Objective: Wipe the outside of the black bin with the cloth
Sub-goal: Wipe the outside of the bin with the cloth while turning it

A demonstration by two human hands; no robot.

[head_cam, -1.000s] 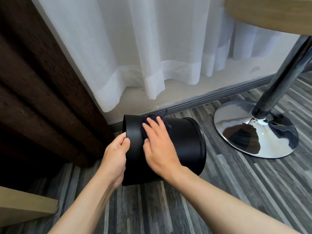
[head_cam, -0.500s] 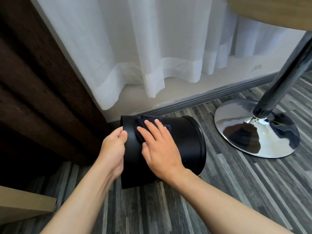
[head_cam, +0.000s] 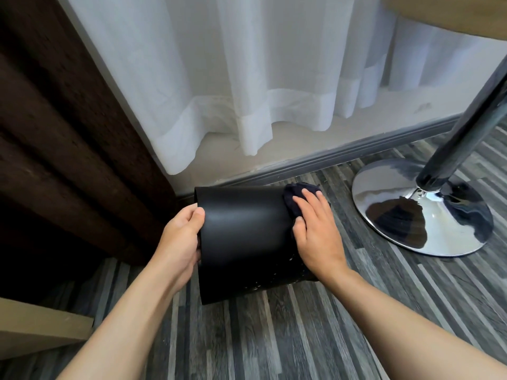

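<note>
The black bin (head_cam: 244, 237) lies on its side on the striped grey floor, its smooth wall facing up. My left hand (head_cam: 182, 237) grips the bin's left rim, thumb on the outside. My right hand (head_cam: 315, 231) lies flat on the bin's right end and presses a dark cloth (head_cam: 293, 198) against it. The cloth bunches out above and left of my fingers. The bin's right end is hidden behind that hand and the cloth.
A chrome table base (head_cam: 422, 212) with its slanted pole (head_cam: 466, 127) stands close on the right. White curtains (head_cam: 247, 78) and a grey skirting board (head_cam: 329, 157) run behind the bin. A dark brown drape (head_cam: 55, 133) hangs at left, a wooden board (head_cam: 41, 325) at lower left.
My right hand has slid the cloth from the bin's left part across to its right end. My left hand has kept its hold on the left rim.
</note>
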